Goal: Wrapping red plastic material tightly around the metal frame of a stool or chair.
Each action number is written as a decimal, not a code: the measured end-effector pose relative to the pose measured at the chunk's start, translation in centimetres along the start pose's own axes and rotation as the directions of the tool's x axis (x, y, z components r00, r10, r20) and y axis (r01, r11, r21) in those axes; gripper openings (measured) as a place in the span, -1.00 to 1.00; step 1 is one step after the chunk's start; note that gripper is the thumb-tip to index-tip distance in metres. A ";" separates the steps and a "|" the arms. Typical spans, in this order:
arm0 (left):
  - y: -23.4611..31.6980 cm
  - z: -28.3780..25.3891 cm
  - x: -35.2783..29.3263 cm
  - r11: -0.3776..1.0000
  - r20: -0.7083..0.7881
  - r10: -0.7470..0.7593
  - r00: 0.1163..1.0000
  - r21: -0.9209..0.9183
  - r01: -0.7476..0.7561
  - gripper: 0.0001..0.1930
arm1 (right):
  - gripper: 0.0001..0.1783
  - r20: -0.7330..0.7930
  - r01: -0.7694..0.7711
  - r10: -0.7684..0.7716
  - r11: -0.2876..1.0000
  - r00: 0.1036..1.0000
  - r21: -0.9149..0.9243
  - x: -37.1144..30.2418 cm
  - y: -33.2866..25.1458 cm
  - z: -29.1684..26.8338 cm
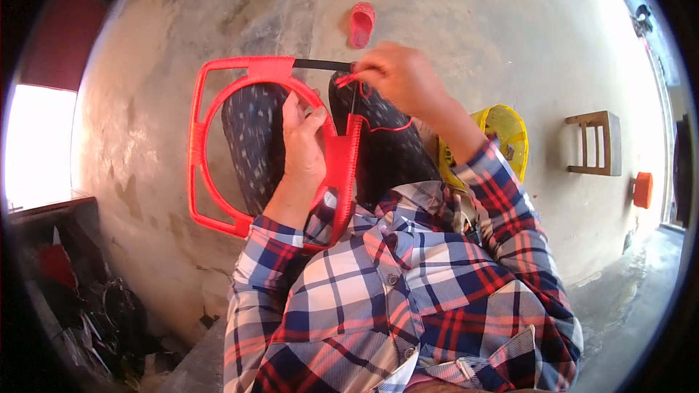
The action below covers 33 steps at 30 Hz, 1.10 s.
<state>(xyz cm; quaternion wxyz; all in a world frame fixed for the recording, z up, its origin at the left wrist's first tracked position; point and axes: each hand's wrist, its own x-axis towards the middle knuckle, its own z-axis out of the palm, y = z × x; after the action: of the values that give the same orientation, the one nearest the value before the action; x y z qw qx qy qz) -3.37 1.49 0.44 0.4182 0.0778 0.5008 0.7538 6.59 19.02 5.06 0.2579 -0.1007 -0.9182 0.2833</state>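
Note:
A square frame [195,144] with a round ring inside it rests over my lap, mostly wrapped in red cord. Its far right corner is a bare black rod [317,65]. My left hand [302,144] grips the right side of the inner ring, thumb on top. At the bare corner, my right hand [400,81] is closed with fingertips pinched on a red cord [393,129]. A loop of that cord hangs below the fingers and trails to the wrapped right side. The right hand is slightly blurred, and its fingertips partly cover the corner.
A yellow basket [518,125] stands close by my right knee, its contents mostly hidden by my arm. Farther right are a small wooden stool [613,144] and an orange-red block-like object [642,190]. A red clog [361,25] lies ahead on the concrete floor. Dark scraps [102,320] are heaped at lower left.

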 end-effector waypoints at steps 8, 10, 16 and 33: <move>0.8 0.1 0.0 0.944 0.353 -0.093 0.931 -0.267 0.196 -0.40 | -0.72 -0.239 -0.063 0.127 0.964 0.963 0.258 -1.2 1.7 0.5; 1.3 0.4 0.1 0.925 0.395 -0.109 0.912 -0.295 0.239 -0.41 | -0.72 -0.246 -0.230 0.335 0.899 0.910 0.371 -2.5 1.1 -0.6; 1.1 0.7 0.1 0.896 0.322 -0.219 0.921 -0.307 0.320 -0.48 | -0.85 0.139 -0.323 0.303 0.933 0.943 0.159 -4.6 0.3 1.3; 1.4 0.1 0.9 0.838 0.130 -0.542 0.830 0.013 0.546 -0.79 | -0.72 -0.018 -0.021 0.107 0.356 0.994 0.934 -17.2 -9.0 -17.4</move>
<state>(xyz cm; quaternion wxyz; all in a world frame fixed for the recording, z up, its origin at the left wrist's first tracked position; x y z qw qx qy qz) -4.69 1.96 1.35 0.6475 -0.0248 0.4649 0.6033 30.04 14.13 15.37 0.2929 0.0167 -0.5810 0.7592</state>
